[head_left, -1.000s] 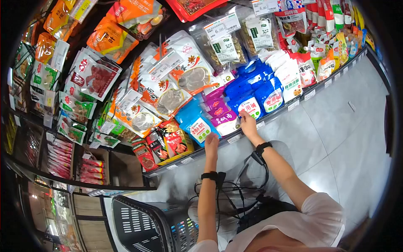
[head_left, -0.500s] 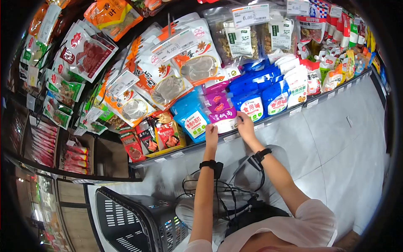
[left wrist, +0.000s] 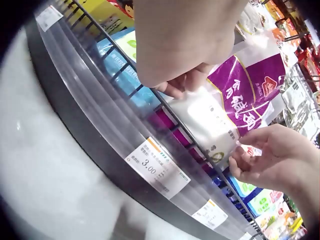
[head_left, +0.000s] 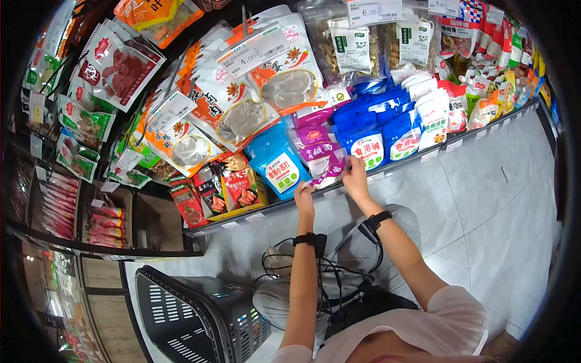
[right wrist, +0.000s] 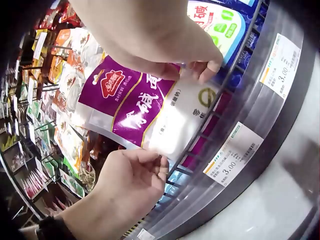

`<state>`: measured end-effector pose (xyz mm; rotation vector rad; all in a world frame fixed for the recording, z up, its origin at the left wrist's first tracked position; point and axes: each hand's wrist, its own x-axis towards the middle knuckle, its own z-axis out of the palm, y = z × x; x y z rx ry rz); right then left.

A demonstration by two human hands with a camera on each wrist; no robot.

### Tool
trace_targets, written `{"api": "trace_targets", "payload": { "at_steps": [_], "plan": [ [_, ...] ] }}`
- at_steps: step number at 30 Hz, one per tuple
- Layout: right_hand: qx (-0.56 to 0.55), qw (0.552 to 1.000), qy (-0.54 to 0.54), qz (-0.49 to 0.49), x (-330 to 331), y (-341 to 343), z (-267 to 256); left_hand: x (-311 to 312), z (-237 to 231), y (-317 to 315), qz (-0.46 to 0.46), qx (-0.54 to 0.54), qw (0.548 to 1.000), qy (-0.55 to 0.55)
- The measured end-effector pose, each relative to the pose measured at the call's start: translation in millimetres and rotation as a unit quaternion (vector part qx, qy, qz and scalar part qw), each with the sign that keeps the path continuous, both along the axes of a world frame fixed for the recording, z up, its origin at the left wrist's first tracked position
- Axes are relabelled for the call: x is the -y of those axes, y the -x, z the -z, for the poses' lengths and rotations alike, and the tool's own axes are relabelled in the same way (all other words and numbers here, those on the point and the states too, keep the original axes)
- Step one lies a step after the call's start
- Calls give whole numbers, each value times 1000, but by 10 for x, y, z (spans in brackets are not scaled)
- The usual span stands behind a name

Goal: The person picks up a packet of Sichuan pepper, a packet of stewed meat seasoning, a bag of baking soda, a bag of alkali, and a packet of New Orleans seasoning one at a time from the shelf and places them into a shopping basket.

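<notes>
We hold a purple-and-white glossy plastic pouch [head_left: 318, 148] between our two hands, its printed face towards us and its top leaning back over the shelf. Our left hand [head_left: 304, 196] pinches its lower left corner and our right hand [head_left: 356, 178] pinches the lower right, thumbs against curled fingers.

Just below the grip runs a black wire rail [left wrist: 175, 117], with a clear plastic label strip [left wrist: 107, 122] in front. A light blue plastic pouch [head_left: 279, 172] sits just left of the grip, and dark blue plastic pouches [head_left: 366, 151] crowd its right side. The open room is on our side of the rail, above the pale grey tiled floor [head_left: 478, 206].

The left wrist view lets us read 3.00 on a white paper price tag [left wrist: 157, 167] below the grip, too small to read from the head; the right wrist view shows a round green emblem [right wrist: 206, 97] near the held pouch's bottom edge.

Our forearms reach forward from the body, the left nearly straight ahead, the right angled inward, a black band [head_left: 375, 222] on each wrist.
</notes>
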<state>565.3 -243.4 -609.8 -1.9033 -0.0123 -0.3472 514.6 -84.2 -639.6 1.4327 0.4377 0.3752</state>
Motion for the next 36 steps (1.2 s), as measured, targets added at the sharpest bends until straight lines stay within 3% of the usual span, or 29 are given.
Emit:
{"api": "trace_targets", "payload": {
  "at_steps": [1,4,8,14,17,20,22,25,27,30,31,32,33,34,35,36],
  "plan": [
    [3,1000,24,-4,2,-2,7,5,5,-4,-21,-12,1000,4],
    [-14,996,83,-18,44,18,-92,11,-144,43,30,5,999,-35],
    [5,993,106,-48,129,36,-196,-3,-53,39,15,40,998,35],
    [20,989,52,-140,167,4,-127,-4,-119,60,34,41,998,23],
    [-74,977,-47,-195,151,-7,-36,20,-86,59,25,39,999,1],
    [-64,972,-25,-223,165,-19,29,29,-117,65,27,27,999,-15],
    [-61,971,-23,-231,203,8,25,-10,-143,74,42,3,999,-32],
    [10,964,-119,-236,213,15,173,-108,-240,116,131,-4,990,-48],
    [-123,894,-347,-255,198,-177,581,-98,-339,176,159,-12,980,-116],
    [-232,743,-548,-306,312,-15,272,-78,-595,345,174,20,969,-175],
    [-152,832,-416,-336,343,58,126,-100,-704,400,178,29,967,-183],
    [-69,893,-273,-352,379,140,54,-119,-815,512,182,33,964,-189],
    [20,926,-121,-358,411,214,-43,-148,-954,610,196,19,960,-200],
    [39,934,-90,-345,488,380,-359,-176,-1124,702,207,6,956,-209],
    [-85,898,-156,-403,528,497,-668,-176,-1287,793,219,-7,951,-218],
    [-93,898,-142,-407,516,507,-711,-141,-1431,883,228,37,957,-173]
  ]
}}
